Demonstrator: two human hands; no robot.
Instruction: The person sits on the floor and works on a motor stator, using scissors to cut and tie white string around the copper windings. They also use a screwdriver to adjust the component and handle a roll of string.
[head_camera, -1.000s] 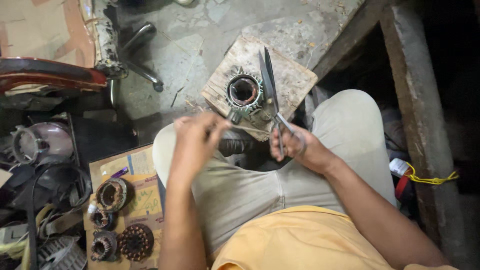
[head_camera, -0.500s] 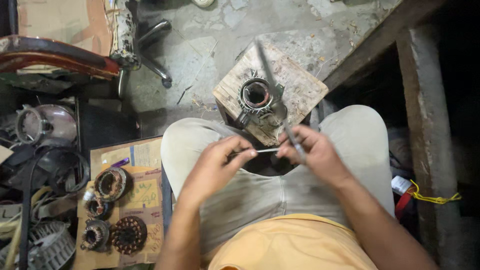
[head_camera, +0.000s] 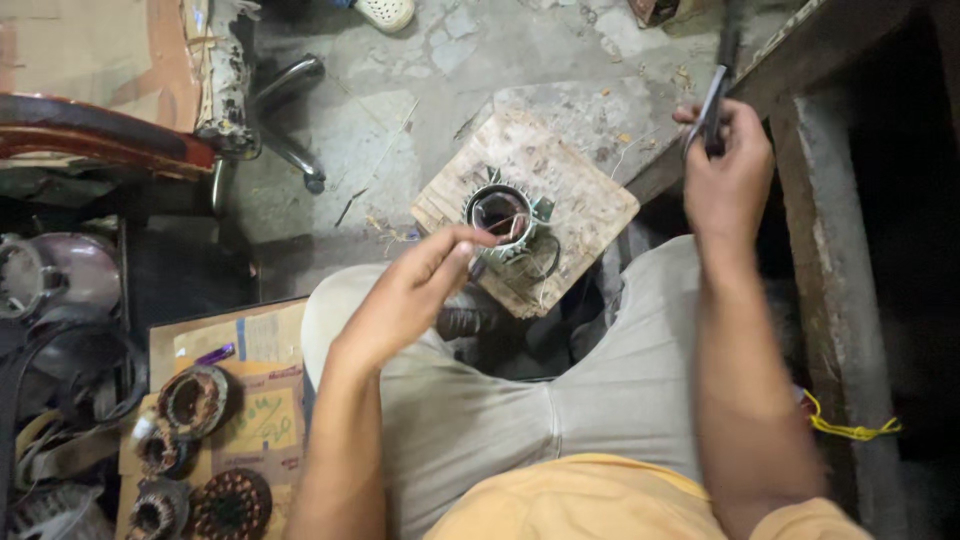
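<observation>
A round metal motor stator (head_camera: 503, 216) with copper windings sits on a square wooden block (head_camera: 566, 172) in front of my knees. My left hand (head_camera: 415, 292) reaches toward it with fingers pinched together, the fingertips almost at the stator's near rim; whether a thin wire is between them I cannot tell. My right hand (head_camera: 727, 175) is raised to the upper right, gripping a pair of dark scissors (head_camera: 712, 102) that point away from me.
Several wound stators (head_camera: 192, 400) lie on cardboard (head_camera: 265, 350) at lower left. A chair base (head_camera: 290, 150) and a red seat edge (head_camera: 90, 135) stand at upper left. A wooden beam (head_camera: 830, 260) runs along the right, with yellow wire (head_camera: 850, 428) beside it.
My hands have separated: the right hand carried the scissors up and to the right, and the left hand moved forward to the stator. The view shifted closer.
</observation>
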